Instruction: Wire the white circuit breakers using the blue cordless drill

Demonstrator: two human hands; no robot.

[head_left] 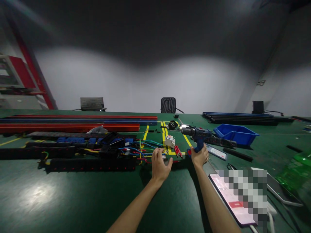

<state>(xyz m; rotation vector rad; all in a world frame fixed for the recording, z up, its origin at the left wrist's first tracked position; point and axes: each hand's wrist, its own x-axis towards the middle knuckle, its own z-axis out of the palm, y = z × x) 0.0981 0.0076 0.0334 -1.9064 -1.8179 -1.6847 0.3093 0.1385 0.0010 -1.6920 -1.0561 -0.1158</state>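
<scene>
My right hand (199,157) is wrapped round the handle of a dark blue cordless drill (198,133). The drill's chuck points to the left, above the table. Fingers slightly bent and thumb apart, my left hand (160,165) is open at the loose ends of several coloured wires (145,147). Whether its fingertips touch a wire I cannot tell. The wires run left into a long black power strip (92,165). Just beyond my left hand sits a white circuit breaker (169,141), with red pieces (178,151) lying beside it.
A blue plastic bin (236,134) stands right of the drill. Phones, including a lit phone (230,197), and a green bottle (296,171) lie at the right. Long red rails (70,128) stretch across the left back; black rails (243,119) lie at the right back.
</scene>
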